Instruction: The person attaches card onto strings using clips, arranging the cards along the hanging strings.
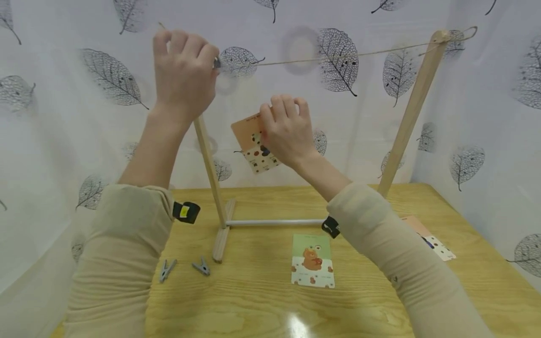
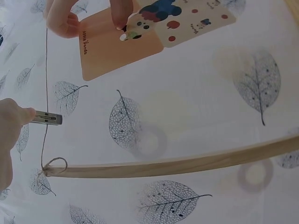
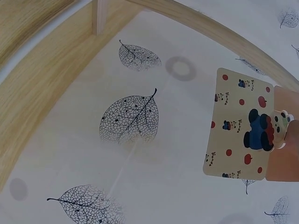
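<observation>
Up at the twine line (image 1: 317,60), near its left end, my left hand (image 1: 181,70) pinches a grey clothespin (image 2: 50,118), which lies across the string in the left wrist view. My right hand (image 1: 289,126) holds an orange and cream panda card (image 1: 249,136) by its orange end, tilted, below the line. In the right wrist view the card's dotted part and blue-dressed panda face the camera, with a fingertip over the orange end. Most of the clothespin is hidden behind my left hand in the head view.
The twine runs between a left wooden post (image 1: 210,169) and a right wooden post (image 1: 412,108), joined low by a white rod (image 1: 274,222). On the table lie a green bear card (image 1: 313,260), another card (image 1: 435,244) partly behind my right sleeve, and two grey clothespins (image 1: 202,266).
</observation>
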